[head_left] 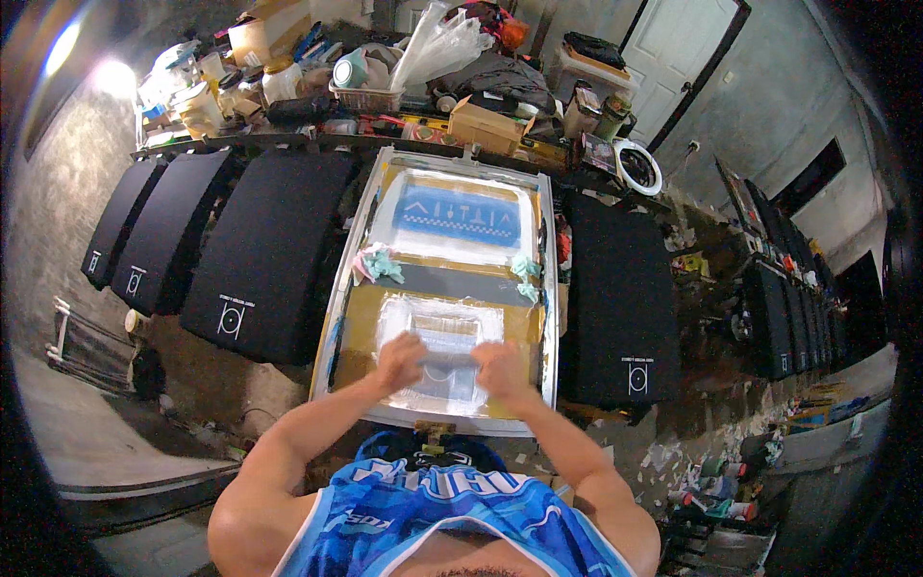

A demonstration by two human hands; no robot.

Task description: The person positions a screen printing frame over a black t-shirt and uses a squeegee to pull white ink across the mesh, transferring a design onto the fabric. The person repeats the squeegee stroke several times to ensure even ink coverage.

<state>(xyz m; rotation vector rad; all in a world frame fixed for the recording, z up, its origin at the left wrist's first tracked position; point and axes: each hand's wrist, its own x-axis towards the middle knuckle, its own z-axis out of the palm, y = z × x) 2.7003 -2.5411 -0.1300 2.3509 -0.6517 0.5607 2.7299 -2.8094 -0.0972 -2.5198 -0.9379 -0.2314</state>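
The head view is showing a pale grey screen frame [551, 317] lying lengthwise before the person, with black-covered boards [269, 250] flanking its left and right edges. A blue panel [457, 213] is occupying the frame's far half; a white-bordered window [447, 337] is occupying its near half. The left hand [399, 365] and the right hand [500, 368] are sitting level over that window, fingers curling narrowly onto the ends of what is apparently a grey bar [449, 358], spanning the window nearer the near edge; blur is hiding the fingertips. For an even stroke, both hands should be applying equal pressure, holding the bar parallel to the near edge, at one angle and speed. Crumpled wads [378, 263] are lying by the left and right edges; the bar should be clearing them.
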